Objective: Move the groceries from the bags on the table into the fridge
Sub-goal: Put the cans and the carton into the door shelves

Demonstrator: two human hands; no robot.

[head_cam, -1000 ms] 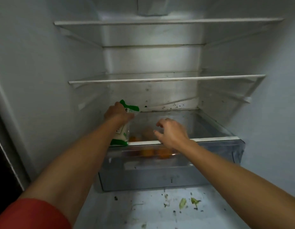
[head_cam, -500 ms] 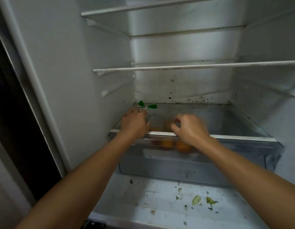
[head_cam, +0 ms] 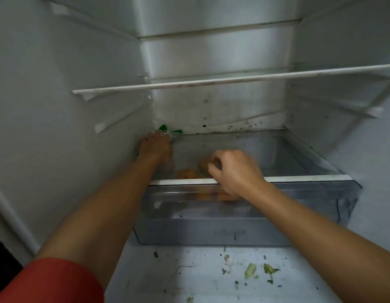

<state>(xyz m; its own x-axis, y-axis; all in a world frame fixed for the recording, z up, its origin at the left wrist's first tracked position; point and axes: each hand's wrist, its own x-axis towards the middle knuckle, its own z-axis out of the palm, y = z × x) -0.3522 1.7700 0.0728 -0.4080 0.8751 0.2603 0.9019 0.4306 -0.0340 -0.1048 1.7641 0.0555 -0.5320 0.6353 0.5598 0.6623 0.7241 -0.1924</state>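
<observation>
- The green-and-white packet (head_cam: pixel 168 130) is in the back left corner of the clear drawer (head_cam: pixel 299 178) at the bottom of the fridge (head_cam: pixel 58 84). Only its crimped green top shows above our fingers.
- Several orange fruits (head_cam: pixel 186 173) already lie in the drawer near its front wall, and more orange shows through the clear front. We judge that part of the groceries is stowed.
- The packet looks all but placed. What remains for it is to let go and draw the arm out.
- The bags and the table are out of view, so we cannot tell how many groceries are still to come.
- Our left hand (head_cam: pixel 155 147) reaches deep along the fridge's left wall, back of the hand up. Its fingers are folded over the top of the packet and grip it.
- Our right hand (head_cam: pixel 235 171) hangs over the drawer's front rim, just above the fruit, with the wrist bent down and the fingers curled. It is blurred, and we cannot tell whether it pinches something or only brushes a fruit.
- Both forearms stretch forward from the bottom of the view, and a red sleeve (head_cam: pixel 52 281) covers the left upper arm.
- Above the drawer a white-edged shelf (head_cam: pixel 233 80) spans the fridge with nothing showing on it.
- Below the drawer, green leaf scraps (head_cam: pixel 251 270) and dark specks lie on the fridge floor.
</observation>
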